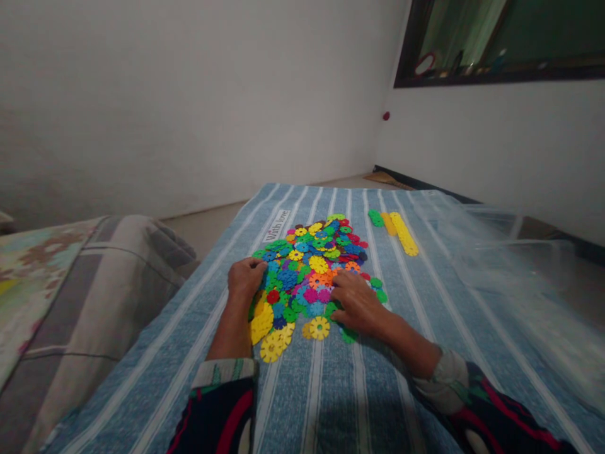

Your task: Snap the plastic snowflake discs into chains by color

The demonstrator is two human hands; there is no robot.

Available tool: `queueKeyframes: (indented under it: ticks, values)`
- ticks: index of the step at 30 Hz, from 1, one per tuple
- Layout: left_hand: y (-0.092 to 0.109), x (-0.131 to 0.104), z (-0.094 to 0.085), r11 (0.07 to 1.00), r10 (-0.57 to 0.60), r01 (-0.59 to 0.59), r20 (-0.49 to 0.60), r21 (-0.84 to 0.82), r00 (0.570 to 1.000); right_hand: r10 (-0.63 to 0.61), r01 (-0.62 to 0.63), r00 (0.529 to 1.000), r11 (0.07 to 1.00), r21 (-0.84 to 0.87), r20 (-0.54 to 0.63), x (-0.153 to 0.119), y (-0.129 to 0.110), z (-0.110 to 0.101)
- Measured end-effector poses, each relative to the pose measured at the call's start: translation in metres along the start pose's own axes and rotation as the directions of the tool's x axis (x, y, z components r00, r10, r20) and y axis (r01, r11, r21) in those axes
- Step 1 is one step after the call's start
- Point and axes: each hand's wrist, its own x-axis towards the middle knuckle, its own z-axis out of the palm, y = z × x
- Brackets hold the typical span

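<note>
A heap of colourful plastic snowflake discs [302,277] with notched rims lies in the middle of the striped blue cloth. At the heap's left edge rests my left hand [246,277], fingers bent toward the discs; whether it pinches one is hidden. My right hand [357,302] reaches over the right side of the heap, fingers curved and apart, touching discs near the orange and magenta ones. Several yellow discs [262,323] sit together by my left wrist, with more yellow discs [319,328] at the near edge of the heap.
Behind the heap on the right lie rows of joined discs: a green row [375,218], an orange-yellow row [389,224] and a longer yellow row [404,234]. Clear plastic containers [515,265] stand at the right edge. A cloth-covered seat or bed [118,284] is at left.
</note>
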Motion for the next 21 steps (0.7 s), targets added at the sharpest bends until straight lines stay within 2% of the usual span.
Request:
queueKeyframes:
  ticks: [9,13,15,17,19,21]
  values:
    - [0.002,0.001,-0.004,1.000,-0.004,0.004,0.009,0.028,1.000,-0.089,0.087,0.996,0.986,0.143,0.004,0.002,-0.004,-0.006]
    - [0.002,0.002,-0.007,0.999,0.005,-0.006,0.031,0.053,1.000,-0.134,0.136,0.991,0.957,0.258,-0.026,0.003,0.002,-0.007]
    - [0.002,0.002,-0.008,0.998,0.005,-0.007,0.033,0.057,0.999,-0.109,0.128,0.991,0.934,0.335,-0.075,0.005,0.013,-0.013]
    - [0.003,0.002,-0.010,0.998,0.006,-0.009,0.034,0.068,0.999,-0.027,0.080,0.990,0.917,0.390,-0.139,0.009,0.032,-0.022]
    - [0.003,0.003,-0.011,0.997,0.013,-0.015,0.033,0.078,0.999,0.124,-0.037,0.973,0.916,0.400,-0.194,0.017,0.060,-0.032]
    - [0.003,0.003,-0.011,0.997,0.014,-0.016,0.029,0.076,0.999,0.249,-0.166,0.947,0.920,0.355,-0.201,0.030,0.096,-0.040]
